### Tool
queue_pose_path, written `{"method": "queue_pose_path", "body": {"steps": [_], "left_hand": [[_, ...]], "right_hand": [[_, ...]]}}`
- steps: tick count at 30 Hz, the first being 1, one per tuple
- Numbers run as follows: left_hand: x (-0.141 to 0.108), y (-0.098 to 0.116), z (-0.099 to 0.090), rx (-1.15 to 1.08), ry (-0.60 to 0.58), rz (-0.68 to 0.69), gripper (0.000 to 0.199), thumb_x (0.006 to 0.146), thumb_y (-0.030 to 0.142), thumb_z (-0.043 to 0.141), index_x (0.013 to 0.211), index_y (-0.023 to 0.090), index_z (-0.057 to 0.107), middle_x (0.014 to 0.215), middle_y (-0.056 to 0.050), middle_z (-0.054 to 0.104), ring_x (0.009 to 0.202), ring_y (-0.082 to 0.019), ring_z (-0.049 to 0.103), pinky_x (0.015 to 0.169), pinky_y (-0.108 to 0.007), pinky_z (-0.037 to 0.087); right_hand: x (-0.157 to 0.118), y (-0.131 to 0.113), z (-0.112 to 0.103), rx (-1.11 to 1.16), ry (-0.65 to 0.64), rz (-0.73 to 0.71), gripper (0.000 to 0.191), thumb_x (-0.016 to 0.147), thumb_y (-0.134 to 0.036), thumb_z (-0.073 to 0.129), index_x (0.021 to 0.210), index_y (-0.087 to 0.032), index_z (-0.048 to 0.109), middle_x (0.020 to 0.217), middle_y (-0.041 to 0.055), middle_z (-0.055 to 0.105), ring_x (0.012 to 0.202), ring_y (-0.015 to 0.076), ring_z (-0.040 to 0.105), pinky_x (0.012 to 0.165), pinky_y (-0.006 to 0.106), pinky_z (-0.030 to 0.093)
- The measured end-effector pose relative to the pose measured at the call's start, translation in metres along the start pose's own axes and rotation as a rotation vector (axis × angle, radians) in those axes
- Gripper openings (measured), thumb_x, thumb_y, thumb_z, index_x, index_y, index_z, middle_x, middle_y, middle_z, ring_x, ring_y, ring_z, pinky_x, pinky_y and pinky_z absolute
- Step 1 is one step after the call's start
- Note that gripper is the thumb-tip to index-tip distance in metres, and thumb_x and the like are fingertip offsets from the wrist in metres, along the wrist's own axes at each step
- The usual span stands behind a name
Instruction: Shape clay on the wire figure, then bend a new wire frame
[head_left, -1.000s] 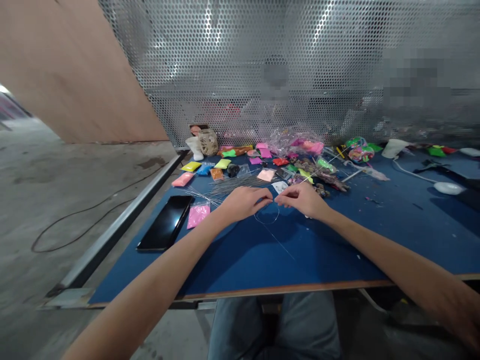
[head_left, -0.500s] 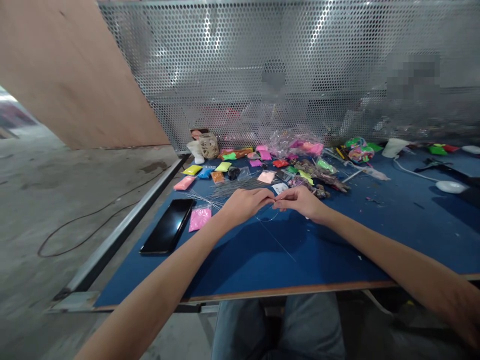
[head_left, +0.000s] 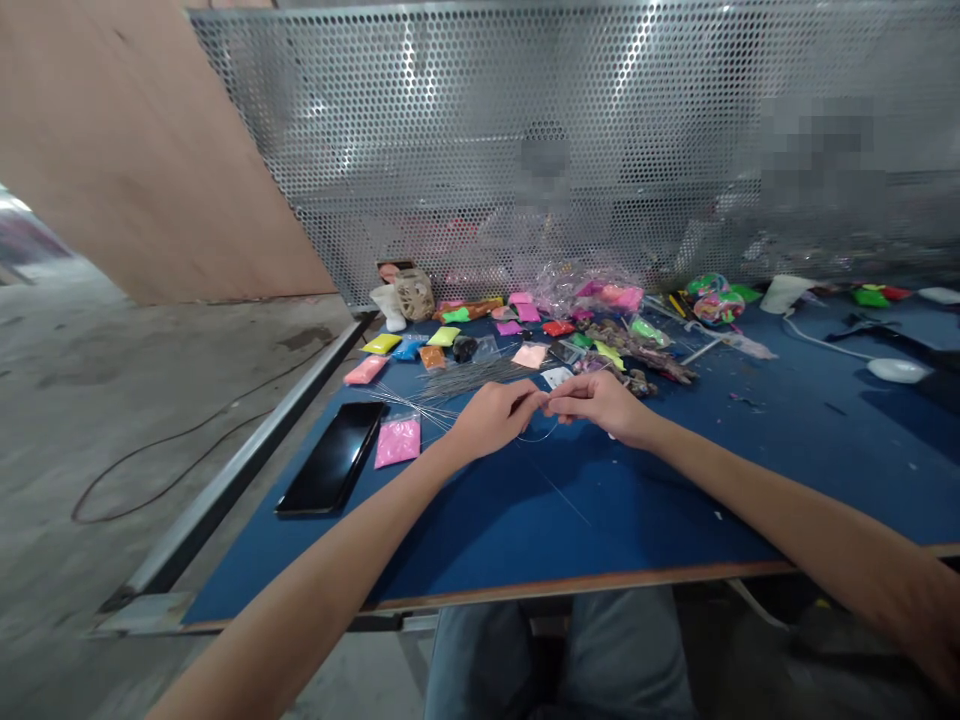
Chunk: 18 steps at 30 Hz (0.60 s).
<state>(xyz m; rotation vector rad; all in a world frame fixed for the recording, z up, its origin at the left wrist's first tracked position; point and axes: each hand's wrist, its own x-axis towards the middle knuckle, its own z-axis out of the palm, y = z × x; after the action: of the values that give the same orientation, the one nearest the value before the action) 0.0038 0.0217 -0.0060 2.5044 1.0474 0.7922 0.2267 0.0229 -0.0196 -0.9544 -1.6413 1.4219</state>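
My left hand [head_left: 495, 415] and my right hand [head_left: 600, 405] meet fingertip to fingertip above the blue tabletop [head_left: 480, 540]. Both are closed in a pinch on a thin wire [head_left: 541, 437], which curves in a loop below the fingers. The exact spot where the wire is gripped is hidden by the fingertips. Another fine straight strand [head_left: 562, 493] shows below, and I cannot tell whether it joins the loop. Just behind my hands lies a bundle of grey wires [head_left: 472, 380], some fanning out to the left.
To the left are a black phone [head_left: 331, 458] and a pink clay packet [head_left: 398, 441]. Several coloured packets, a crumpled clear plastic bag [head_left: 559, 290] and a brown-grey bundle [head_left: 637, 350] lie at the back. A perforated metal panel [head_left: 465, 120] stands behind. A white cable [head_left: 825, 345] lies right.
The fingers of my left hand have bent slightly more around the pinch, and the wire loop below shows a little less. Both hands stay together in nearly the same place.
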Motion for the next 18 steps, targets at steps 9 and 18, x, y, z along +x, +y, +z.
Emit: {"method": "queue_pose_path", "body": {"steps": [9,18], "left_hand": [[0.0,-0.0051,0.0032,-0.135,-0.051,0.008,0.036,0.106,0.035,0.038,0.092,0.017,0.066,0.057,0.005,0.061,0.05,-0.008,0.055,0.059,-0.02,0.042],[-0.0006,0.0009,-0.0027,-0.068,-0.109,0.057,0.035,0.107,0.035,0.036,0.092,0.018,0.063,0.064,0.003,0.063,0.056,-0.01,0.057,0.062,-0.021,0.042]], "right_hand": [[-0.0003,0.0022,-0.0016,0.013,-0.04,-0.035,0.034,0.075,-0.045,0.084,0.089,-0.014,0.076,0.076,0.0065,0.075,0.066,0.0173,0.071,0.065,0.031,0.06],[0.0003,0.0023,-0.0047,0.042,-0.077,-0.08,0.031,0.078,-0.039,0.083,0.095,-0.016,0.072,0.078,0.0046,0.074,0.064,0.0146,0.069,0.061,0.028,0.058]]}}
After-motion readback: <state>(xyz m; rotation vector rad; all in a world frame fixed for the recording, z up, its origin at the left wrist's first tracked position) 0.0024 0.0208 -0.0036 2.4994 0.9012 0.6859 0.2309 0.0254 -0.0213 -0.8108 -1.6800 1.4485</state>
